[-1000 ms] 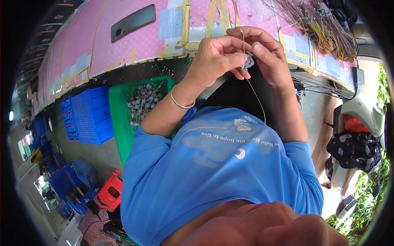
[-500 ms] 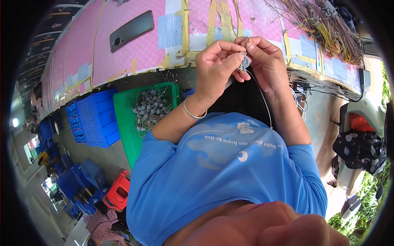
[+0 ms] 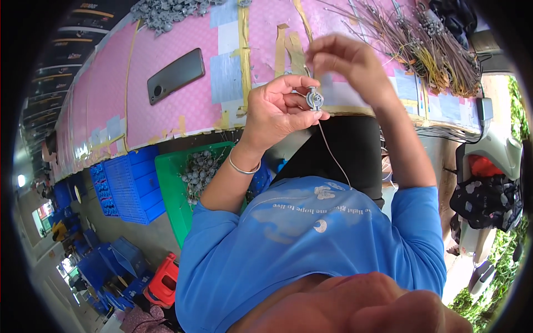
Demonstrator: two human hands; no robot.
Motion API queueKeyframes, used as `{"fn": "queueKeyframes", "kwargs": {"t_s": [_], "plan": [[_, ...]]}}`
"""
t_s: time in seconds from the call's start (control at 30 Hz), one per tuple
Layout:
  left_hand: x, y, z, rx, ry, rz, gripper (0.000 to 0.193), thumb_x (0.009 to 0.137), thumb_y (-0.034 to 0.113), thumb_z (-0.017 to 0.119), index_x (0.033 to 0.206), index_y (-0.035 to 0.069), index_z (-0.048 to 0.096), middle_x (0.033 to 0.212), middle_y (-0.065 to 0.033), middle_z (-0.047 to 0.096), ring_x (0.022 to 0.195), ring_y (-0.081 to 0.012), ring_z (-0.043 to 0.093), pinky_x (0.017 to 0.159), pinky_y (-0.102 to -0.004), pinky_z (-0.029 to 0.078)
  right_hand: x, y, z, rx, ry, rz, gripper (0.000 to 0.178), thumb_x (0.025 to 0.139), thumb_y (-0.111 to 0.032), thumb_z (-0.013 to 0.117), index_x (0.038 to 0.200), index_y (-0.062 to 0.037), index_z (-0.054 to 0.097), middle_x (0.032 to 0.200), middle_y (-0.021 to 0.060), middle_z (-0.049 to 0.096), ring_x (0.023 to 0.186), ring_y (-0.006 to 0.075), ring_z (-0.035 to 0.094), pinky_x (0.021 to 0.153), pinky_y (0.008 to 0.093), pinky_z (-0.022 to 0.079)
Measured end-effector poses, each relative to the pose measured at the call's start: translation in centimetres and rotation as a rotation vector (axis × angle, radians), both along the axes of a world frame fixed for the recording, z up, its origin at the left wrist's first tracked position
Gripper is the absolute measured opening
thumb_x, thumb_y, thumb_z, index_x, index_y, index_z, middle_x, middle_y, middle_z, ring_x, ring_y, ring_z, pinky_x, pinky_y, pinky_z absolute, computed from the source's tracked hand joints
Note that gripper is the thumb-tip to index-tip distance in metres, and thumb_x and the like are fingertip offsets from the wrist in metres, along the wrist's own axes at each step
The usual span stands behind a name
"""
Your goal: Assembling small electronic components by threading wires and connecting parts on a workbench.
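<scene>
Table with pink patterned cover [image 3: 166,114], patched with yellow tape and pale squares, stretches before the person, and near its edge the left hand [image 3: 275,114] grips a small round grey part [image 3: 315,100] between thumb and fingers, which hide some of its border. From this part a thin pale wire [image 3: 332,153] goes down across the black trousers [image 3: 358,152] to the light-blue T-shirt [image 3: 311,238]. The right hand [image 3: 355,64] is raised near the part, just to the right, its fingers bent and blurred; I cannot tell whether something is held there. On the table, to the left, lies a dark rectangular smartphone [image 3: 176,76], and beyond it is a heap of small grey pieces [image 3: 172,15]. On the right side lies a loose bundle of thin brown and yellowish wires [image 3: 438,64], with a small black adapter [image 3: 484,109] near the table's corner. Below the table, on the left, a green plastic bin [image 3: 171,194] contains many round grey pieces with wires [image 3: 201,169]; the left forearm [image 3: 222,186], wearing a silver-coloured bangle [image 3: 244,168], covers a portion of it. Just beside the bin stand blue plastic crates [image 3: 133,188], and lower appears a red plastic stool [image 3: 162,282].
</scene>
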State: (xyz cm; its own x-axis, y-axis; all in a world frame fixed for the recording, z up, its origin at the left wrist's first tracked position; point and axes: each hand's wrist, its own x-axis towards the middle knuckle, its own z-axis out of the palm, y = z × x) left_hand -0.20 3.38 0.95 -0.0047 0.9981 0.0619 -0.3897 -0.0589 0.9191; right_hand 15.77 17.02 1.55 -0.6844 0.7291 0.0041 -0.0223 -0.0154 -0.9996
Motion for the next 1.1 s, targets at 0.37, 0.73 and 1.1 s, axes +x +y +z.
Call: {"fn": "queueKeyframes", "kwargs": {"t_s": [0.37, 0.73, 1.1], "plan": [[-1.3, 1.7, -0.9, -0.174, -0.055, -0.191, 0.044, 0.073, -0.010, 0.073, 0.115, -0.007, 0.057, 0.089, -0.0106, 0.069, 0.081, -0.0229, 0.073, 0.067, -0.0291, 0.061, 1.7, 30.4, -4.4, 0.975, -1.053, -0.969, 0.024, 0.082, -0.024, 0.068, 0.091, -0.0022, 0.069, 0.089, 0.0253, 0.068, 0.083, 0.0406, 0.066, 0.075, 0.0486, 0.052], [-1.2, 1.3, -0.8, -0.148, -0.073, -0.142, 0.043, 0.073, -0.014, 0.073, 0.113, -0.008, 0.058, 0.090, -0.0139, 0.069, 0.083, -0.0254, 0.073, 0.066, -0.0291, 0.061, -3.8, 15.9, 2.4, 1.302, -0.497, -0.576, 0.012, 0.077, -0.010, 0.066, 0.087, -0.0044, 0.068, 0.084, 0.0212, 0.068, 0.081, 0.0397, 0.066, 0.071, 0.0447, 0.052], [-0.4, 0.5, -1.2, 0.008, -0.041, -0.042, 0.041, 0.076, -0.015, 0.070, 0.115, -0.009, 0.057, 0.092, -0.0154, 0.069, 0.085, -0.0268, 0.073, 0.068, -0.0295, 0.062, 0.6, 3.5, -1.6, 1.301, -0.679, -0.113, 0.007, 0.078, -0.008, 0.059, 0.078, -0.0052, 0.064, 0.079, 0.0138, 0.063, 0.073, 0.0352, 0.065, 0.064, 0.0446, 0.052]]}}
